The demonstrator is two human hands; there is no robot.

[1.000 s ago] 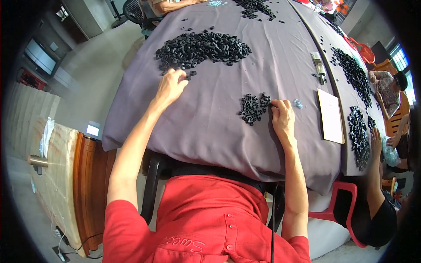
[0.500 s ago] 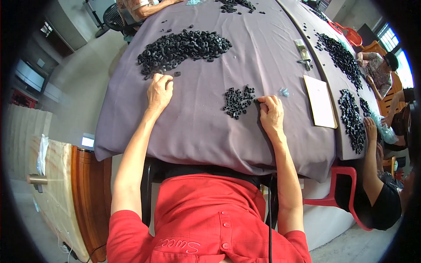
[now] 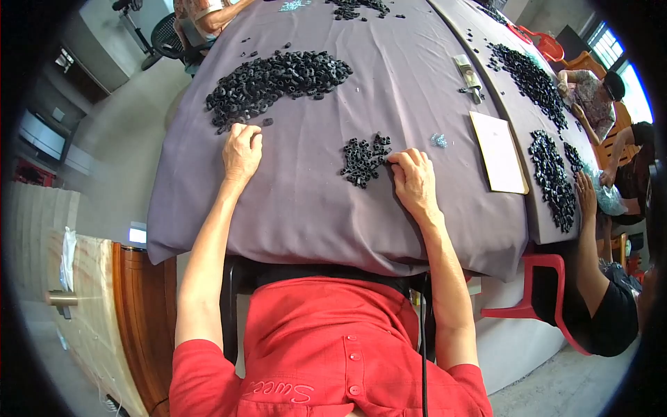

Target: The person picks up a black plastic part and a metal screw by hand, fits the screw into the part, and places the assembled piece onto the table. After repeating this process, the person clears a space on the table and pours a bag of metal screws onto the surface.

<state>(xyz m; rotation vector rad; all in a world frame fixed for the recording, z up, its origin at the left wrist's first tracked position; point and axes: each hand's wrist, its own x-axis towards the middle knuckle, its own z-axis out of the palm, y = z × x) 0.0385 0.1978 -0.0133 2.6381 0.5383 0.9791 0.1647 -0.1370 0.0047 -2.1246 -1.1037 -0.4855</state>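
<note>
Black rings, small pile (image 3: 363,160) | right hand (image 3: 415,181) touching, fingers curled | left hand (image 3: 242,151) loosely curled, empty, near big pile (image 3: 274,80)

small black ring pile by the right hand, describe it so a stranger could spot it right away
On the grey cloth-covered table, look just left of the right hand. The small pile of black rings lies at its fingers, much smaller than the big heap beyond the left hand.

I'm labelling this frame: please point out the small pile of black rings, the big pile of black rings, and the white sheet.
small pile of black rings (image 3: 363,160), head view, middle of the heap.
big pile of black rings (image 3: 278,78), head view, centre of the heap.
white sheet (image 3: 499,151), head view, its bare middle.
</note>
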